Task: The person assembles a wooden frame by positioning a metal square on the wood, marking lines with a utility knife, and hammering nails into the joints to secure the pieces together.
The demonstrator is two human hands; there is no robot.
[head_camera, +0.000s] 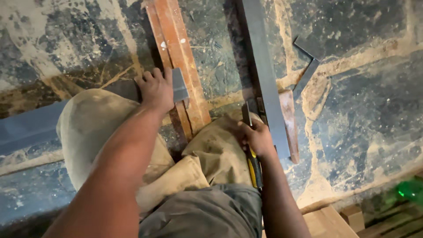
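- Nearest my lens, the bent knees in dusty khaki trousers [185, 176] are filling the lower middle of the view, the cloth looking soft, creased and powdered with pale grit.
- I am taking the reddish wooden batten [180, 57] as my landmark; it is running up the floor from just above the knees, rough-sawn, with rust-coloured faces and a few pale chips.
- My left hand [155, 89] is pressing flat against the batten's left edge, fingers spread over a grey metal bar [178, 83] that is crossing under the palm; it is bearing down rather than closing around anything.
- My right hand [255, 136] is working well to the right of the batten, fingers curled tight round a tool with a yellow-and-black handle [253, 169]; its working end is lying hidden against the long dark steel bar [264, 75].
- That steel bar is lying parallel to the batten on its right, smooth, straight-edged and dull grey, resting over a short brown wooden block [288, 123].
- Judging the work, I would be keeping the left palm heavy so the grey piece is not shifting, and holding the tool square against the steel edge.
- Farther right of the batten, a thin metal L-shaped piece [308, 66] is lying on the mottled, cracked stone floor [365, 110].
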